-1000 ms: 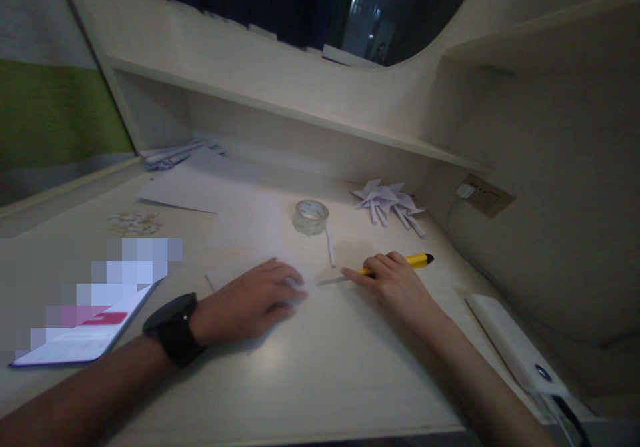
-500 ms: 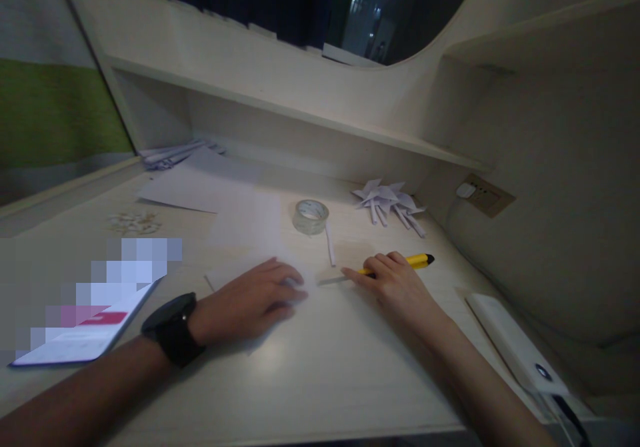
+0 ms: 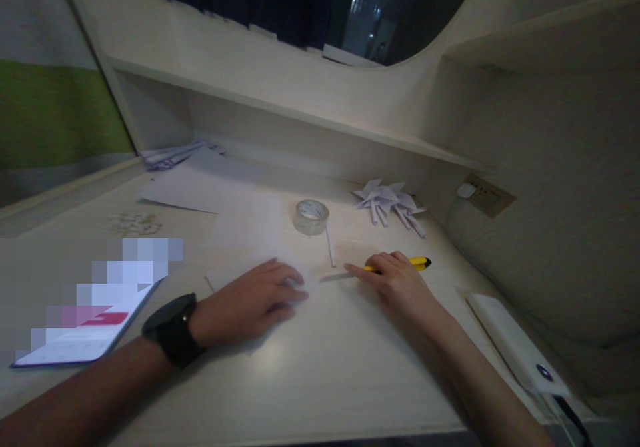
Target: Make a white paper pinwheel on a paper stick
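Both our hands rest on the worktop (image 3: 325, 367): left hand (image 3: 250, 300) flat, fingers spread on white paper (image 3: 235, 270); right hand (image 3: 400, 283) closed around a yellow utility knife (image 3: 417, 262).

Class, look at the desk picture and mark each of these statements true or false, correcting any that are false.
1. The right hand holds a yellow utility knife. True.
2. The left hand lifts the tape roll. False: it lies flat on white paper; the roll stands apart, farther back.
3. A dark watch sits on the left wrist. True.
4. The folded paper pinwheels lie at the desk's left edge. False: they lie back right, near the wall socket.
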A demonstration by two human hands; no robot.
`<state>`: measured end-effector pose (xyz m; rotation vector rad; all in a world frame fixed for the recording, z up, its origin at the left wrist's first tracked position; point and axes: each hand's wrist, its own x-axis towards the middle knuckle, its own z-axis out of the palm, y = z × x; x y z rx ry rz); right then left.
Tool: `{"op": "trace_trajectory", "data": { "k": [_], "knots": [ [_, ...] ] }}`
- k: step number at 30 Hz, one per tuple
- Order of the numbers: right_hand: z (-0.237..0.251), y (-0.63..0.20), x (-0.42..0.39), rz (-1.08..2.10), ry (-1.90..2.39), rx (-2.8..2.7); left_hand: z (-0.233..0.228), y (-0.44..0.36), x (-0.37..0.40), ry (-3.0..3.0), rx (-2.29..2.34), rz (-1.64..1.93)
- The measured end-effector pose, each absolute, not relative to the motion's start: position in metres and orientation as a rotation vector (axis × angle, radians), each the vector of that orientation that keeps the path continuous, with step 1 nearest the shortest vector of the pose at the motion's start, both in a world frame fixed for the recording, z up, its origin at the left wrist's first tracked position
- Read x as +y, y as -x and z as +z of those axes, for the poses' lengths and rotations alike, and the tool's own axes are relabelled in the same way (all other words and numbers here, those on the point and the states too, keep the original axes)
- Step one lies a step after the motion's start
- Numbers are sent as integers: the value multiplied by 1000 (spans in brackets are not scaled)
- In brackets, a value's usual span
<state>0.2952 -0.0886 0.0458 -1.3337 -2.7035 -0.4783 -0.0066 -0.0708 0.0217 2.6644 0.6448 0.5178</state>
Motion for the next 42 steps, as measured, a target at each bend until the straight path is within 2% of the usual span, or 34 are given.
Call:
{"op": "trace_trajectory", "data": {
  "k": [10, 14, 20, 29, 32, 37, 42],
  "knots": [
    [26, -322, -67, -44, 1721, -2344, 15, 8, -62, -2709, 790, 649],
    [12, -324, -60, -178, 1728, -2317, 20, 5, -48, -2773, 874, 545],
    [-3, -320, -55, -296, 1712, -2275, 30, -24, -22, -2847, 731, 245],
    [-18, -330, -45, -239, 1643, -2222, 36, -45, -17, -2843, 1035, -60],
    [-18, -332, -44, -198, 1644, -2206, 33, -41, -20, -2841, 1007, 2],
    [-16, -332, -45, -204, 1640, -2186, 25, -25, -20, -2818, 853, 308],
    [-13, -333, -46, -235, 1563, -2182, 27, -12, -14, -2827, 801, 213]
  ]
}}
